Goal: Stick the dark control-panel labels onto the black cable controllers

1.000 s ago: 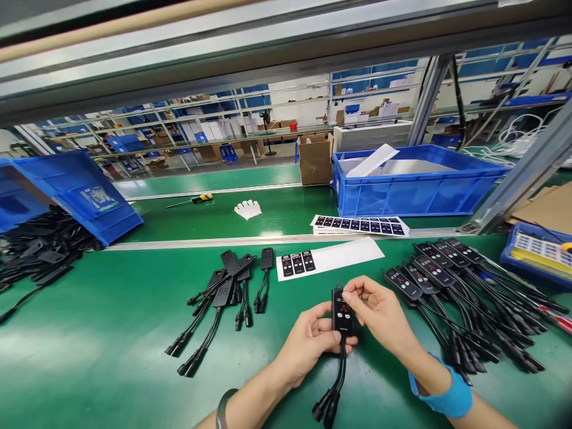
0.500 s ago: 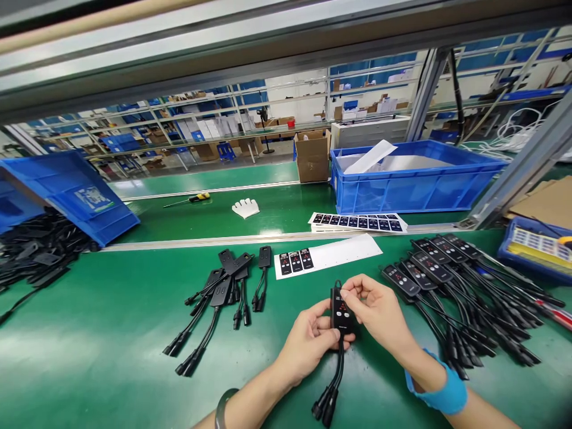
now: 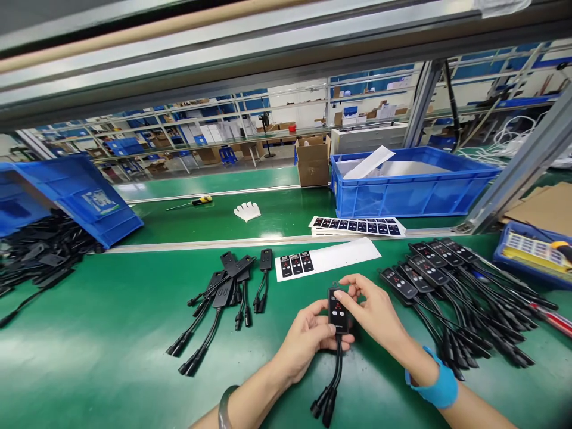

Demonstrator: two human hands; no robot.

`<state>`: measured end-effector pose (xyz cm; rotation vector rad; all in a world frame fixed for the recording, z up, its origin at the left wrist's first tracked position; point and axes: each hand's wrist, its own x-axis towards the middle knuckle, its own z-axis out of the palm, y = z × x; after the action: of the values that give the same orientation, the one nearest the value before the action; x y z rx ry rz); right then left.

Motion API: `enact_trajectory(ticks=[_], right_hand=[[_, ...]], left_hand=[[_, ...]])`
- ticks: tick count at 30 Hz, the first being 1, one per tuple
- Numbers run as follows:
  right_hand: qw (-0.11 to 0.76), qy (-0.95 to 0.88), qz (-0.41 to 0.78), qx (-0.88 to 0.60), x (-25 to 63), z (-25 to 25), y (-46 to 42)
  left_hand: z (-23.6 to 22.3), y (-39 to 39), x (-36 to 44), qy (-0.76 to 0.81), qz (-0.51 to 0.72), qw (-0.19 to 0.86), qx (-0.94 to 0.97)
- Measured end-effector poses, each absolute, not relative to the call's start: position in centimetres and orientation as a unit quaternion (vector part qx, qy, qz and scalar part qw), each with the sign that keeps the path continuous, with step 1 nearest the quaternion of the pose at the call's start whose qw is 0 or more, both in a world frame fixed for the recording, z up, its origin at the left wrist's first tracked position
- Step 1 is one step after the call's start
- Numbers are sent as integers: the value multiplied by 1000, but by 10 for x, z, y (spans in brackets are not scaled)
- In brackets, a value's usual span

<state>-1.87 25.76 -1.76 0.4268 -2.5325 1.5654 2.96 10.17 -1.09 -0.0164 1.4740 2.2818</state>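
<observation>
A small black controller with a printed label on its face is held upright over the green bench, its two short cables hanging toward me. My left hand grips its lower left side, thumb on the front and fingers behind. At the top right corner, my right hand has its thumb on the label and its fingers behind the edge. Beyond the hands lies a white label sheet with 3 black labels at its left end. Right of my hands rests a pile of labelled controllers; on the left are several unlabelled controllers.
Farther back are a stack of label sheets, a white glove, a screwdriver and a large blue bin. A tilted blue crate with a black heap stands left. A metal post rises at right.
My right thumb has moved slightly down and left onto the label's face, and its fingers have shifted behind the controller's top edge. The left hand keeps its grip.
</observation>
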Motion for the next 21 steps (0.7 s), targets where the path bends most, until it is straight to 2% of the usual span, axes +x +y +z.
enact_trajectory(ticks=[3,7,12,15,21], right_hand=[[-9,-826,535,176,-16,-22,250],[-47,-813,536,221,-9,-24,241],[-143,-720,645,213,-8,-27,241],[-119,-714,663,191,-12,-30,243],[-65,-780,580,228,-12,-28,242]], left_hand=[[-11,101,27,509,838,196,-21],[-13,99,22,502,847,172,-28],[-12,100,20,514,843,155,-34],[-11,100,20,543,826,146,-32],[-17,102,20,608,783,132,4]])
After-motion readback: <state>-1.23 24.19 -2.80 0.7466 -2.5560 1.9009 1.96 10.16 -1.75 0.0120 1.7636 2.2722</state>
